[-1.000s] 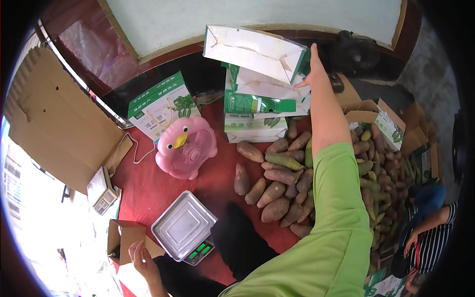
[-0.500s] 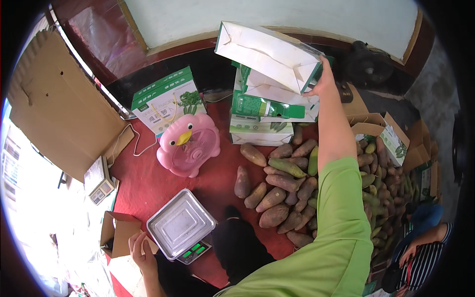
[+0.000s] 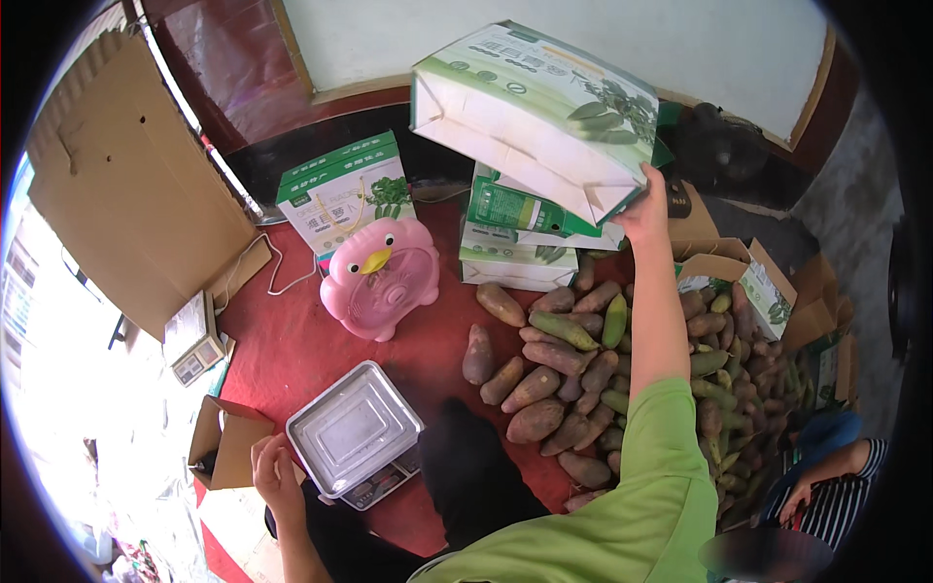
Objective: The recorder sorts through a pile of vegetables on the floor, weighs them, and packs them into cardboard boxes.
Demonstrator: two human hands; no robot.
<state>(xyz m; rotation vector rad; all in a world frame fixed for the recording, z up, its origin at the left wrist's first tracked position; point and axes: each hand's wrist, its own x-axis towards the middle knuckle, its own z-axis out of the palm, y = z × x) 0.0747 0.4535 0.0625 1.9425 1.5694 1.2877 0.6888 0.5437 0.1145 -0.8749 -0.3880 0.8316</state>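
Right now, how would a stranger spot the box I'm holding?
Start from the pale wall along the top. In front of it, a tilted green-and-white box overlaps the stacked boxes in view. Unlike those, it is held in the right-hand grip.

Produce-packing room, by appearance: root vegetables [image 3: 743, 389] heaped on red floor [image 3: 267, 335]; digital scale [image 3: 389, 483] with metal tray [image 3: 355, 428]; green-and-white printed cartons [image 3: 544, 102], partly stacked; open brown cardboard boxes [image 3: 240, 449]; pale wall [image 3: 700, 49].

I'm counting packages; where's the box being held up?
In the head view, top, slightly right of centre: the green-and-white box is in the right hand, partly hiding the stacked boxes.
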